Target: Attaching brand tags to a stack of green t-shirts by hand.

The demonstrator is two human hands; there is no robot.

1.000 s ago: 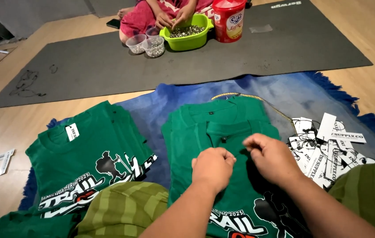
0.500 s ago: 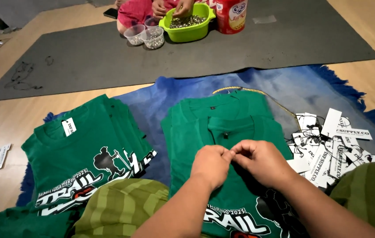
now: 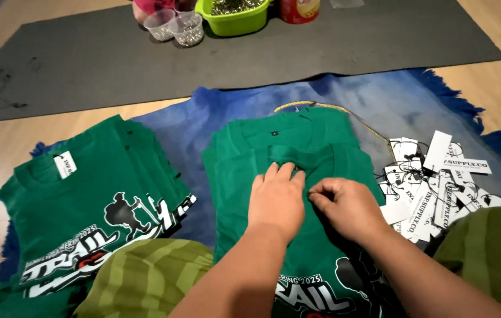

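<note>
On the blue rug (image 3: 344,106), directly ahead of the person, lies a stack of green shirts (image 3: 297,171), collar away from the person and printed chest toward them, so the long axis runs straight out from the body. Left hand (image 3: 276,198) rests flat on the top shirt just below the neckline, fingers (image 3: 271,175) extended and pressing the cloth, gripping nothing. Right hand (image 3: 349,207) sits just beside it, touching or nearly so, its fingers pinched together at a point on the fabric just below the collar; what they pinch is too small to identify, possibly a thread or fastener. The pinch point falls between the two hands, at the left hand's fingertips, with the right hand the one acting on it. A pile of white paper tags (image 3: 433,179) lies to the right of the stack, nearer the right hand. A second stack of green shirts (image 3: 94,188), one tag showing at its collar, lies well to the left.
</note>
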